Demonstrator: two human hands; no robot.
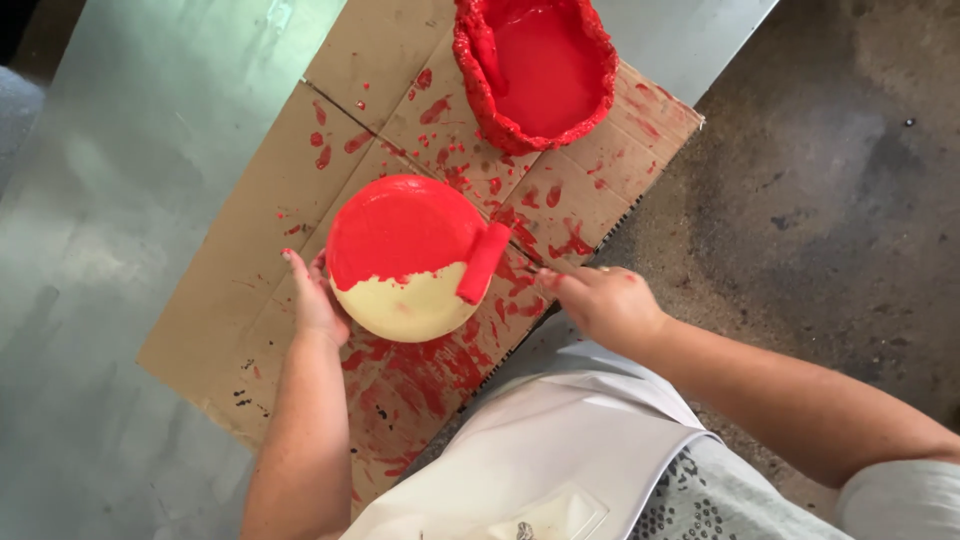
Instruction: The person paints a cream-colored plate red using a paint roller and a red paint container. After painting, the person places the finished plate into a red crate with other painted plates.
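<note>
A round cream-coloured disc (410, 305), mostly coated in red paint, lies on a sheet of cardboard (230, 300). My left hand (315, 300) rests against the disc's left edge, fingers spread on the cardboard. My right hand (600, 300) grips the handle of a small paint roller (484, 262), whose red sleeve lies on the disc's right side where the red meets the bare cream part. A red-coated paint tray (535, 65) full of red paint sits at the far end of the cardboard.
The cardboard is splattered with red paint and lies on a grey metal table (120, 200). A dark concrete floor (820, 200) shows to the right. A white apron and patterned shirt fill the bottom.
</note>
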